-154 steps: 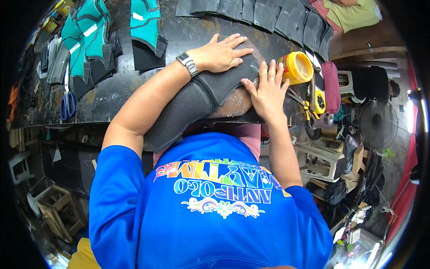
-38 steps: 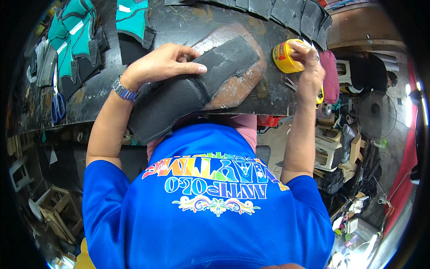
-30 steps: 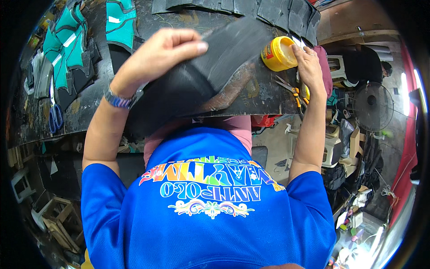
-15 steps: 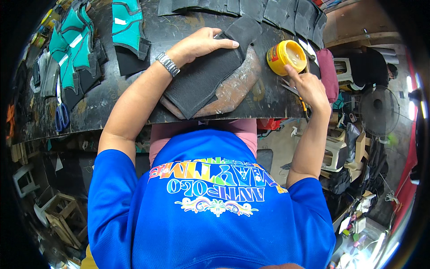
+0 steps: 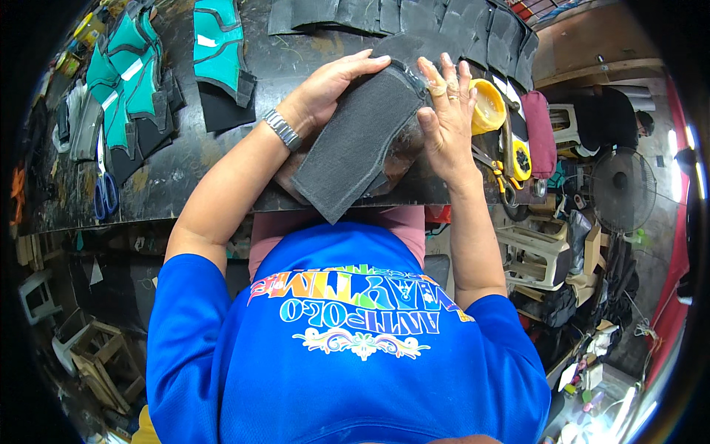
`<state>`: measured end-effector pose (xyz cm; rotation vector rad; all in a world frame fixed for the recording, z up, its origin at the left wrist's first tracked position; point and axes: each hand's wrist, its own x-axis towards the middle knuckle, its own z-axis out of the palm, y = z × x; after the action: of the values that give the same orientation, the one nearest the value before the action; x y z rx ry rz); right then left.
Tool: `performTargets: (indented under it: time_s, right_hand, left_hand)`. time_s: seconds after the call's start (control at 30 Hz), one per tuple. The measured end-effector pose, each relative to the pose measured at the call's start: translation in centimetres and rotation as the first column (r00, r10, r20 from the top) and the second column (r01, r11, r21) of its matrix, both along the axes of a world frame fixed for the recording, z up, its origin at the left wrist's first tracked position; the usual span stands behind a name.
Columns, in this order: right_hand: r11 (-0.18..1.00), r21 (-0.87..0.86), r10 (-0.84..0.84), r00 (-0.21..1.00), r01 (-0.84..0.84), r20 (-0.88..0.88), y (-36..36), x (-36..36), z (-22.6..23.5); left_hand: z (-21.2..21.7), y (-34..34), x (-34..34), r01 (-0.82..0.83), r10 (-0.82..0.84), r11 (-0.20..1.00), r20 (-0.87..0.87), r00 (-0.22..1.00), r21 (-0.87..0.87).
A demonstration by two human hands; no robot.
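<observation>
We're in a cluttered workshop: worn blk desk w/ teal cut pcs, a row of blk sheet pcs, blue-hdl scissors & an open yellow tub of pale paste; around it we've a fan, plastic stool & misc. stuff heaped up

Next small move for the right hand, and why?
Probably dab along the black piece's upper right edge: the right hand's fingers carry pale paste and are right by it, while the left hand lies at the opposite edge.
</observation>
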<state>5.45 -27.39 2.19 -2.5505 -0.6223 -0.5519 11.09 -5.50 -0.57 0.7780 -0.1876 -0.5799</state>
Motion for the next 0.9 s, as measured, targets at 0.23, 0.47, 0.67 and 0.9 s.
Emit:
performTargets:
  time_s: [0.23,0.47,0.67,0.9]
  right_hand:
    - [0.987,-0.152,0.048,0.999,-0.046,0.006,0.6,-0.4,-1.0]
    - [0.957,-0.281,0.080,0.997,-0.077,-0.003,0.7,-2.8,-2.5]
    - [0.940,-0.341,-0.009,0.999,-0.006,-0.040,0.2,-2.3,-4.0]
    - [0.889,-0.446,0.045,0.989,-0.104,-0.141,0.1,-1.5,-4.3]
  left_hand:
    - [-0.4,-0.4,-0.3,-0.094,0.099,0.990,-0.051,0.994,0.101]
    - [-0.8,-0.5,0.0,-0.064,0.040,0.975,0.117,0.992,0.213]
    - [-1.7,-0.5,2.2,-0.243,-0.069,0.822,0.514,0.855,0.515]
    - [-1.8,0.8,3.0,-0.607,-0.325,0.336,0.693,0.644,0.721]
